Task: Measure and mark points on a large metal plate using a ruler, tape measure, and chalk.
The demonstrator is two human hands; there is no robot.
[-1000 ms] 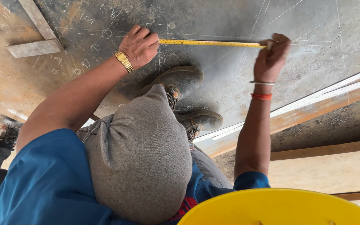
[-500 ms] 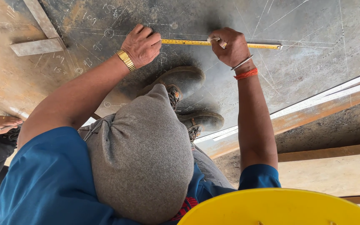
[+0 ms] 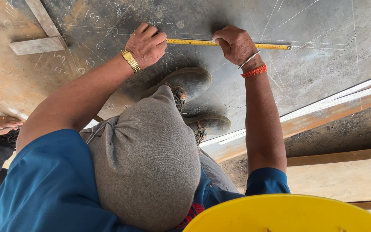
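Observation:
A yellow tape measure (image 3: 194, 42) lies stretched across a dark steel plate (image 3: 323, 34) covered in chalk lines and marks. My left hand (image 3: 147, 43), with a gold watch on the wrist, is closed over the tape's left end and rests on the plate. My right hand (image 3: 235, 43), with a red thread and a metal bangle on the wrist, has its curled fingers pressed on the tape near its middle. The free end of the tape reaches out to the right of that hand. What the right fingers pinch is hidden.
Two worn boots (image 3: 190, 81) stand on the plate below the hands. A metal try square (image 3: 37, 43) lies at the top left. Long steel rulers (image 3: 336, 96) lie along the plate's right edge. Another person's hand (image 3: 1, 124) is at the far left. A yellow helmet rim (image 3: 288, 215) fills the bottom.
My right hand has slid left along the tape, from its far right end to about its middle. My left hand has stayed on the tape's left end.

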